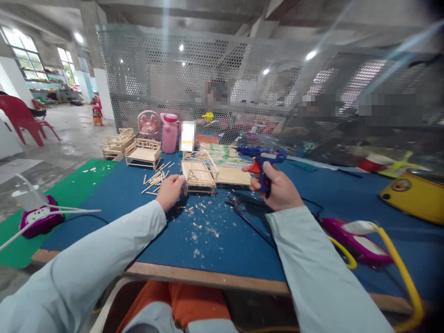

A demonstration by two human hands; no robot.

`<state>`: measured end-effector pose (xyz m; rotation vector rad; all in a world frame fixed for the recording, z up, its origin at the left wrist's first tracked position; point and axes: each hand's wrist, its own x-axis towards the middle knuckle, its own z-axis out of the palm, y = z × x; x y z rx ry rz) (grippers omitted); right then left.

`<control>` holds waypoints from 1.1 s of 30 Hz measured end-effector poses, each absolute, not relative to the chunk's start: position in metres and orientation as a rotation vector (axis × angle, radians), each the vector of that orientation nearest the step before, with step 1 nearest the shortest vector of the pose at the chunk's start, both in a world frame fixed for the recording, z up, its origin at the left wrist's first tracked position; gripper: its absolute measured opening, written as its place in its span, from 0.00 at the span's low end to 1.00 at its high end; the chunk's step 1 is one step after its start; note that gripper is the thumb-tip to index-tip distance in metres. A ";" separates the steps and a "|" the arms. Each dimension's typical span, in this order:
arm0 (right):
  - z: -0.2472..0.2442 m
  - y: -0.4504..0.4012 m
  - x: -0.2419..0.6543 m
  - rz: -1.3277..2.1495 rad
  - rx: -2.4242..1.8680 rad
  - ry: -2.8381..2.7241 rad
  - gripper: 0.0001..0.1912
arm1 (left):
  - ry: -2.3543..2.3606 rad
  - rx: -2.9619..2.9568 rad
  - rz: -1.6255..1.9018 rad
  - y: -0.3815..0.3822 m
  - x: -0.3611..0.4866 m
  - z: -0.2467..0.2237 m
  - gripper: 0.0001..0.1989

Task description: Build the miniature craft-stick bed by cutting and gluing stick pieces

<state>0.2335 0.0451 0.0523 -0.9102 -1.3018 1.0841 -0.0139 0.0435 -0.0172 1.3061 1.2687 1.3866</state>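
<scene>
In my right hand (279,187) is a dark blue hot glue gun (262,157) with an orange trigger, its nozzle pointing left above the table. The fingers of my left hand (169,192) are closed at the near left corner of a miniature wooden bench (199,173) made of thin sticks, which stands upright on the table. Loose wooden sticks (156,180) lie just beyond my left hand. A flat stick panel (232,175) lies right of the bench, below the glue gun. Between my hands, pliers (248,215) with dark handles rest on the table, partly behind my right sleeve.
Other stick benches (144,152) stand at the back left, near a pink jug (169,134). Purple power strips (357,243) with cables lie on both sides. A yellow container (416,194) stands at right. A perforated screen (156,69) rises behind the blue table (166,245).
</scene>
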 end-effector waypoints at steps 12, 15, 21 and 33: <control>0.022 0.034 0.199 0.947 -1.114 -1.759 0.22 | 1.282 1.342 1.381 0.045 -0.014 -0.019 0.12; 0.022 0.033 0.197 0.961 -1.071 -1.730 0.22 | 1.289 1.351 1.378 0.046 -0.015 -0.019 0.12; 0.021 0.032 0.195 1.016 -1.017 -1.665 0.21 | 1.285 1.340 1.382 0.046 -0.015 -0.020 0.12; 0.022 0.031 0.196 0.997 -1.043 -1.696 0.19 | 1.272 1.339 1.399 0.049 -0.015 -0.023 0.13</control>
